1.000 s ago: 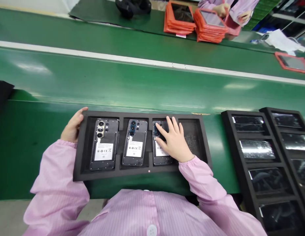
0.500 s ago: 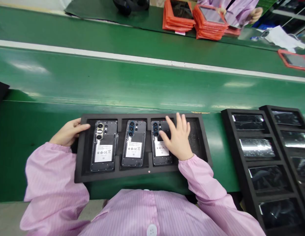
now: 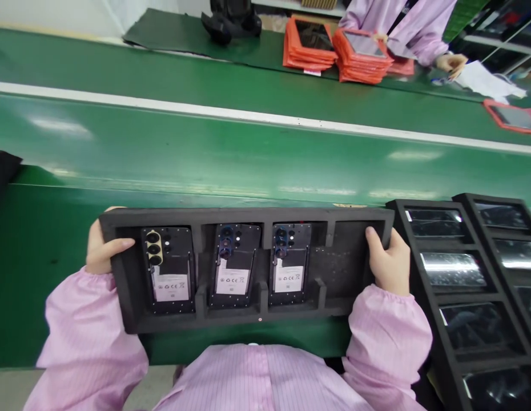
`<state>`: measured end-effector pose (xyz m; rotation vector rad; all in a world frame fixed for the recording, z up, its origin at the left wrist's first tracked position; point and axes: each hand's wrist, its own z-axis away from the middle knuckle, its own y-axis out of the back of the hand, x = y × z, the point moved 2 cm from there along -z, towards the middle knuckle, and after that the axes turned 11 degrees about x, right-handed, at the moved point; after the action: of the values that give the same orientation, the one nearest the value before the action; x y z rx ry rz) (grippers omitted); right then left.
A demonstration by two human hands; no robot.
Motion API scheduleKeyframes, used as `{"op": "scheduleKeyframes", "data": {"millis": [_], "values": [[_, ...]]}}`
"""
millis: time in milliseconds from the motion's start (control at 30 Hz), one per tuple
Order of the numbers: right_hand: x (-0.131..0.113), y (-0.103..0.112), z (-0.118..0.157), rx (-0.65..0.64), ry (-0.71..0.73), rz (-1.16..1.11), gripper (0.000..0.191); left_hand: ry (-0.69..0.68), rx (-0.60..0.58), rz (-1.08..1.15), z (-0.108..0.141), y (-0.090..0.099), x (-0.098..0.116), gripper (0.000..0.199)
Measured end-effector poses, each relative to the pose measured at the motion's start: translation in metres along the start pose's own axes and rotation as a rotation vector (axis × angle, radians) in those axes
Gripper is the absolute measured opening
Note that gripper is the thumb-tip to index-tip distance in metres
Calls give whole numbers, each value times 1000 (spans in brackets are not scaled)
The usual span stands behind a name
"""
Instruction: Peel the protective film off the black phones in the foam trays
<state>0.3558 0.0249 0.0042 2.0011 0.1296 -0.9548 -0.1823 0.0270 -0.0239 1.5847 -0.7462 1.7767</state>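
A black foam tray (image 3: 231,326) is tilted up in front of me, held at both ends. My left hand (image 3: 103,242) grips its left end, thumb over the rim. At the right end, my right hand (image 3: 390,260) is closed on the tray wall with the thumb inside the bare compartment. Three smartphones without back covers lie in the other compartments: one with a gold camera frame (image 3: 172,248) on the left, one with a blue camera frame (image 3: 248,251) in the middle, and another blue-framed smartphone (image 3: 298,248) to its right. White labels show on their batteries.
Two black trays (image 3: 451,297) with dark-screened phones stand close on my right. Across the green bench (image 3: 184,148), stacks of orange-red sleeves (image 3: 363,65) lie before a co-worker (image 3: 398,23) in a pink sleeve. A black object (image 3: 4,171) sits at far left.
My right hand has moved from above the right-hand phone to the tray's right end and closed on it. The tray is now lifted and tilted, nearer the camera.
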Motion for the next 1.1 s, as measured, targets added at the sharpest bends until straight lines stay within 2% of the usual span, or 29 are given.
{"op": "scheduleKeyframes", "data": {"millis": [200, 300, 433, 667, 1100], "values": [[-4, 5, 2, 63, 33, -22, 38, -23, 2, 42, 3, -7, -1, 43], [-5, 5, 3, 53, 11, -34, 34, 0, 23, -21, 1, -6, -3, 37], [-8, 5, 4, 37, -10, -33, 29, 35, 21, -63, -1, -5, -6, 39], [-8, 3, 3, 16, -22, -3, 31, -10, 35, -70, 2, -7, -8, 34], [3, -5, -2, 42, -73, 59, 34, -25, -79, -33, -7, -5, -18, 42]]}}
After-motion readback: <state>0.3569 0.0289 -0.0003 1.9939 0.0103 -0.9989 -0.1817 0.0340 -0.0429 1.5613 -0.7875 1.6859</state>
